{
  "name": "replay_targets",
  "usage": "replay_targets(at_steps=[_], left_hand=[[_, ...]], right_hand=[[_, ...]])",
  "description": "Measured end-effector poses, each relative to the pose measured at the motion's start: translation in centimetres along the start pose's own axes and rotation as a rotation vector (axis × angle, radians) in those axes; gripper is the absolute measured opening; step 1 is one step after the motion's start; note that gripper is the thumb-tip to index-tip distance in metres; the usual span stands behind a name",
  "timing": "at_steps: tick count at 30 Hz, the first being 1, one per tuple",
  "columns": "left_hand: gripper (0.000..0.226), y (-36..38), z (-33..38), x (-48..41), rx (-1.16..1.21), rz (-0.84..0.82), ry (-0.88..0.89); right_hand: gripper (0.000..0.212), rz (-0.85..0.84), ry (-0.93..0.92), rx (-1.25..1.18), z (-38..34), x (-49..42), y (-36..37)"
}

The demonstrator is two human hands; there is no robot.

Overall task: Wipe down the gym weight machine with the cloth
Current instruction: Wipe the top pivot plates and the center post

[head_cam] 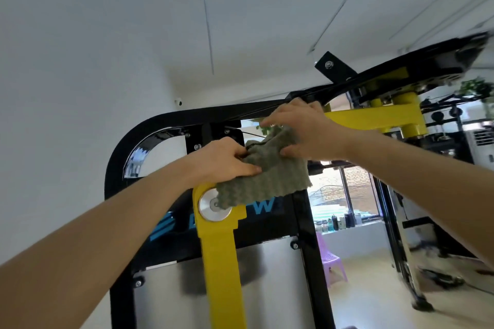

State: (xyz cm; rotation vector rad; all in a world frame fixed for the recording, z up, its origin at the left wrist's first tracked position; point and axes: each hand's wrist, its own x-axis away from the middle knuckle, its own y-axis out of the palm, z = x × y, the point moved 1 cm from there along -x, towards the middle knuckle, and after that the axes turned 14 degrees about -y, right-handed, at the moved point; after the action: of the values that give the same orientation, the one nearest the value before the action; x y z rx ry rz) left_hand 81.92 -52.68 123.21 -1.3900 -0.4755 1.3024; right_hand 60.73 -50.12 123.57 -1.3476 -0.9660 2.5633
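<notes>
green cloth (263, 181), black-yellow weight machine (219, 248)

**Cloth held up in front of the machine's top frame**

The cloth (267, 176) sits between the two hands, in front of the weight machine (160, 125) and just under its top bar. The left hand (224, 163) holds the cloth's left edge; the right hand (302, 131) holds its upper right part. The cloth's lower edge hangs over the round pivot disc (211, 205) at the top of the upright arm (222, 262), which runs down in front of the panel (272, 275). A second arm (374, 117) reaches right behind the right hand. Far right, past the machine, a small chair (331, 262) stands on the floor below a window sill (347, 230) carrying bottles (336, 222).
</notes>
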Motion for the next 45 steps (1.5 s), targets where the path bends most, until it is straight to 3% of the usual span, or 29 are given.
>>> replay_targets(at_steps=[4, 8, 12, 15, 19, 28, 35, 39, 42, 45], left_hand=[[0.034, -0.2, -0.2, 0.0, -0.028, -0.054, 0.022], [0.037, -0.2, 0.0, -0.1, -0.116, 0.027, 0.029], [0.040, 0.4, 1.9, -0.7, -0.162, 0.120, 0.023], [0.054, 1.3, 4.2, -1.6, -0.158, 0.225, 0.013], [0.056, 2.7, 8.2, -3.2, -0.152, 0.332, 0.008], [0.060, 5.8, 14.1, -6.6, -0.200, 0.484, -0.052], [0.053, 8.9, 19.1, -9.0, -0.273, 0.711, -0.002], [0.029, 10.7, 21.2, -9.3, -0.234, 0.959, 0.092], [0.010, 11.4, 22.7, -8.5, -0.094, 1.024, 0.141], [0.009, 11.6, 24.8, -7.8, 0.429, 0.663, -0.006]], right_hand=[[0.047, -0.071, -0.171, -0.128, -0.9, -0.4, 1.5], [0.063, -0.156, -0.191, -0.087, 1.6, -0.4, 1.6], [0.064, -0.103, -0.250, -0.016, 4.2, 0.5, 1.2], [0.067, -0.084, -0.216, 0.001, 7.5, 2.1, -0.1], [0.074, -0.095, -0.101, -0.072, 12.4, 4.5, -1.1], [0.058, -0.108, -0.031, -0.209, 19.1, 8.9, -2.1], [0.044, 0.066, -0.044, -0.090, 22.4, 12.9, -2.8], [0.026, 0.277, -0.086, -0.043, 22.5, 14.5, -2.5], [0.021, 0.400, 0.109, -0.342, 20.7, 15.5, -2.9], [0.027, 0.299, 0.371, -1.168, 17.6, 16.2, -3.4]])
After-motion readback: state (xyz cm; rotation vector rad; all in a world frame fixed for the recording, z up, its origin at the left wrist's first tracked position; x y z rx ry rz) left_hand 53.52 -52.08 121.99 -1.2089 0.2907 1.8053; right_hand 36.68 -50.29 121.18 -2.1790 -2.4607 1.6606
